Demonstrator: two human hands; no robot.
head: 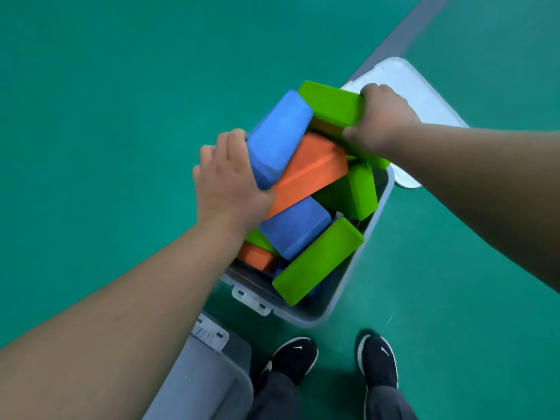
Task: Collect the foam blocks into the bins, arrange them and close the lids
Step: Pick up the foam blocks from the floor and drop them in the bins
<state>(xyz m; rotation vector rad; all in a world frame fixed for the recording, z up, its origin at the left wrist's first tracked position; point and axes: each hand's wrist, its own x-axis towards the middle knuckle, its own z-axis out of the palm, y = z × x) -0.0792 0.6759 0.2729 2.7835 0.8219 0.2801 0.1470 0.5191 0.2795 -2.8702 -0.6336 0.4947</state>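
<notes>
A green floor fills the view, crossed by a grey strip beyond the right fingers. Beneath both hands stands the open bin, clear-walled and heaped above its rim with foam blocks. A second bin with a grey top lies nearer the person than the left fingers, by the left forearm. The loose lid lies flat on the floor just past the right fingers, partly hidden by that hand and by the bin.

In the heap, the near green block slants across the bin's near corner, well short of either hand. The long orange block lies between the two sets of fingers, wedged under both held blocks. The lower blue block sits just below it.

The left hand grasps the top blue block, fingers curled over its far side and thumb against the near end. The right hand grasps the top green block, fingers wrapped over its end. The two held blocks touch at their far corners.

Two black shoes stand just short of the bin.
</notes>
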